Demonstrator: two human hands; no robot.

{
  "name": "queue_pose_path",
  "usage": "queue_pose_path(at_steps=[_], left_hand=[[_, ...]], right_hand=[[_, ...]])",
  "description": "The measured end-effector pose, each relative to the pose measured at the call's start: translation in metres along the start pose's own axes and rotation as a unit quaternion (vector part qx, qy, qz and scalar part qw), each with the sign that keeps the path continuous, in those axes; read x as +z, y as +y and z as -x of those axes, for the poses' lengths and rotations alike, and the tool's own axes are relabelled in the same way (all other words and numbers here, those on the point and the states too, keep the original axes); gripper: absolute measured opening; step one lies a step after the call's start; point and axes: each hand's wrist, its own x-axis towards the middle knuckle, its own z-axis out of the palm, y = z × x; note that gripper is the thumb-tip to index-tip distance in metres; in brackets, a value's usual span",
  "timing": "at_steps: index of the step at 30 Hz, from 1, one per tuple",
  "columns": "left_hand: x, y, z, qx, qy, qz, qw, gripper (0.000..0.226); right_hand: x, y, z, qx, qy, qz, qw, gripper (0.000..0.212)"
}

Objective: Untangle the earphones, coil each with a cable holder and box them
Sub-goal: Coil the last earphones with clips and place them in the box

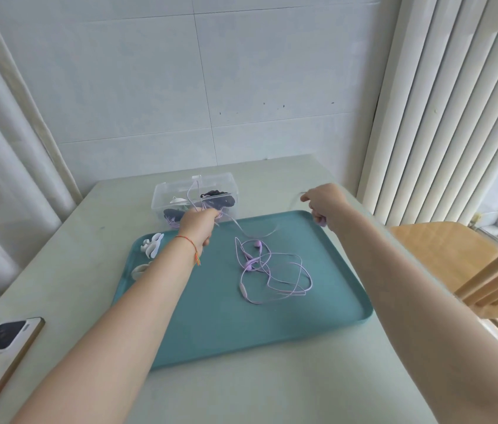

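Observation:
A tangle of lilac earphones (267, 272) lies on the teal tray (318, 304), right of centre. My left hand (200, 223) is closed on a lilac cable at the tray's far edge, just in front of the clear plastic box (226, 183). Dark and white coiled items sit inside the box. My right hand (322, 203) is held over the tray's far right corner, pinching a thin cable, with something lilac tucked under its fingers. A strand runs from the left hand down to the tangle. White cable holders (151, 245) lie at the tray's far left.
A phone (4, 336) lies face down near the table's left front edge. A wooden chair (461, 261) stands at the right side of the pale table (272, 387). Tiled wall behind, vertical blinds to the right.

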Motion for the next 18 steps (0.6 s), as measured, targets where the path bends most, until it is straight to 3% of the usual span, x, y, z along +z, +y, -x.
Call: queue_pose_path(at_steps=[2,7,10,13,15,18], left_hand=[[-0.005,-0.004,-0.001,0.001,-0.005,-0.018,1.0,0.008],[-0.018,-0.013,0.003,0.027,-0.047,0.01,0.998,0.012],[-0.023,-0.013,0.006,0.043,-0.061,0.031,0.997,0.014],[-0.026,-0.008,0.009,0.059,-0.109,0.034,0.992,0.021],[-0.028,-0.004,0.01,0.059,-0.152,0.033,0.986,0.03],[-0.031,-0.003,0.013,0.058,-0.202,0.066,0.975,0.039]], right_hand=[[0.001,0.008,-0.004,-0.014,0.028,0.062,0.998,0.007],[0.014,0.011,0.0,-0.032,0.092,0.194,0.976,0.011],[0.027,-0.002,0.01,-0.099,0.124,0.233,0.96,0.035],[0.05,-0.02,0.026,-0.216,0.046,0.146,0.964,0.036],[0.068,-0.03,0.038,-0.226,-0.049,0.082,0.969,0.039],[0.095,-0.032,0.049,-0.226,-0.164,0.09,0.956,0.044]])
